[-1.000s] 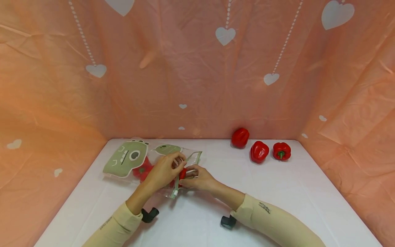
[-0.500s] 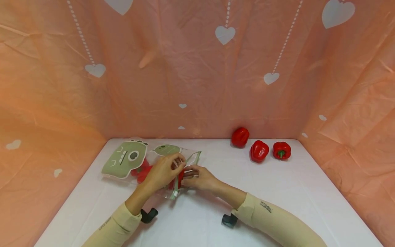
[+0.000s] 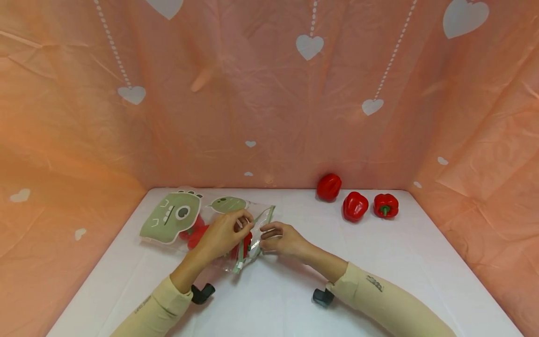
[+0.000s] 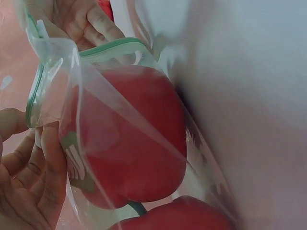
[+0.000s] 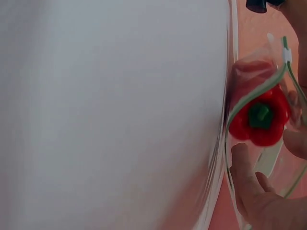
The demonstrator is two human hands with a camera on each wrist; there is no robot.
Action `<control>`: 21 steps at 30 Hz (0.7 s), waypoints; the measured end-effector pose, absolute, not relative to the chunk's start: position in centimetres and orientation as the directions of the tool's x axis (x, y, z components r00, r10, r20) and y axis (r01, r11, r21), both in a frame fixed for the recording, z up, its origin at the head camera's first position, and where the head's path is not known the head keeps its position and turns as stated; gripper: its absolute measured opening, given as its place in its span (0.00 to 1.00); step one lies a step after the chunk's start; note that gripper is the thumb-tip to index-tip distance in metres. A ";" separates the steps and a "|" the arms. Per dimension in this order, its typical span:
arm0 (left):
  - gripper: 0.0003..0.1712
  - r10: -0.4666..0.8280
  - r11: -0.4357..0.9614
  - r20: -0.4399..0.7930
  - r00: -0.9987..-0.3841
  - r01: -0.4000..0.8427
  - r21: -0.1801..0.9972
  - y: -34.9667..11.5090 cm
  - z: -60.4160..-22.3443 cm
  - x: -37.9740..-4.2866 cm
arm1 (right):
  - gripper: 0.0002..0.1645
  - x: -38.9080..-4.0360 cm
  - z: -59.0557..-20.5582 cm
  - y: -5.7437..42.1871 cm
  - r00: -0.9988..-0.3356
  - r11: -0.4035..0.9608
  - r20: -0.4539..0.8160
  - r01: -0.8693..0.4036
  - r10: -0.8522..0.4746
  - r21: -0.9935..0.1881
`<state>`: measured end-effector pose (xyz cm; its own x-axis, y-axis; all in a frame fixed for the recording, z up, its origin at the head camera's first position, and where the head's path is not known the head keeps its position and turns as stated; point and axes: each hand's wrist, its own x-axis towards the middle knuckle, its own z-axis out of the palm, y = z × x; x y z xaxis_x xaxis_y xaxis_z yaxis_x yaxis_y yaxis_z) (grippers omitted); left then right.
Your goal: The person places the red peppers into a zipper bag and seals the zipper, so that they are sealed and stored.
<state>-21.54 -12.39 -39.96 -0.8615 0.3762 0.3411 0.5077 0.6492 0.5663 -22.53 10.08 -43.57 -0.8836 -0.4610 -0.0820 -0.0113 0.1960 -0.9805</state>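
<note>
A clear zip bag (image 3: 168, 220) with green monster prints lies on its side, its green-edged mouth facing right. My left hand (image 3: 227, 234) pinches the upper edge of that mouth between thumb and fingers, as the left wrist view also shows. Just inside the opening sits a red bell pepper (image 5: 280, 129), its green stem pointing out. Deeper in the bag, another red pepper (image 4: 177, 215) lies behind it. My right hand (image 3: 284, 239) is at the mouth with fingers loosely bent, apart from the pepper and holding nothing. In the right wrist view its fingertips overlap the bag's opening.
Three more red peppers stand at the back right of the white table (image 3: 337, 262): one pepper (image 3: 329, 187) by the backdrop, another pepper (image 3: 355, 207) beside it, and a third pepper (image 3: 385, 206) farthest right. A pink curtain (image 3: 269, 117) with hearts encloses the table.
My right hand has let go of the red pepper at the bag's mouth and drawn back to the right. The left hand keeps its pinch on the bag's edge.
</note>
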 end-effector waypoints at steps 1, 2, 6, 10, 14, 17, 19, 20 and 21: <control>0.04 0.376 0.650 0.340 -0.862 0.507 0.566 -12.4 -40.0 -21.5 | 0.28 -22.6 -43.5 10.4 -0.885 0.193 -0.083 -0.008 -0.459 -0.981; 0.04 0.377 0.650 0.340 -0.862 0.508 0.565 -12.4 -40.0 -21.5 | 0.29 -22.7 -43.5 10.6 -0.886 0.189 -0.083 -0.006 -0.456 -0.982; 0.04 0.381 0.649 0.338 -0.861 0.509 0.565 -12.5 -40.0 -21.5 | 0.29 -22.9 -43.4 11.7 -0.895 0.173 -0.084 0.007 -0.439 -0.985; 0.04 0.378 0.649 0.336 -0.863 0.506 0.568 -12.5 -40.0 -21.5 | 0.29 -23.2 -42.9 12.9 -0.906 0.193 -0.076 -0.007 -0.416 -0.981; 0.04 0.374 0.651 0.337 -0.864 0.504 0.568 -12.6 -40.1 -21.5 | 0.29 -23.4 -42.4 14.0 -0.913 0.219 -0.052 -0.041 -0.404 -0.975; 0.04 0.373 0.651 0.338 -0.864 0.503 0.569 -12.6 -40.2 -21.6 | 0.29 -23.8 -42.3 15.0 -0.919 0.234 -0.038 -0.059 -0.392 -0.971; 0.04 0.371 0.650 0.336 -0.865 0.501 0.571 -12.6 -40.2 -21.6 | 0.29 -24.0 -42.1 15.7 -0.926 0.252 -0.035 -0.066 -0.376 -0.965; 0.04 0.371 0.650 0.336 -0.866 0.500 0.572 -12.6 -40.2 -21.6 | 0.29 -24.0 -42.0 16.0 -0.929 0.262 -0.034 -0.068 -0.368 -0.963; 0.04 0.371 0.649 0.334 -0.867 0.499 0.574 -12.6 -40.2 -21.6 | 0.29 -24.1 -41.9 16.3 -0.932 0.272 -0.034 -0.070 -0.361 -0.960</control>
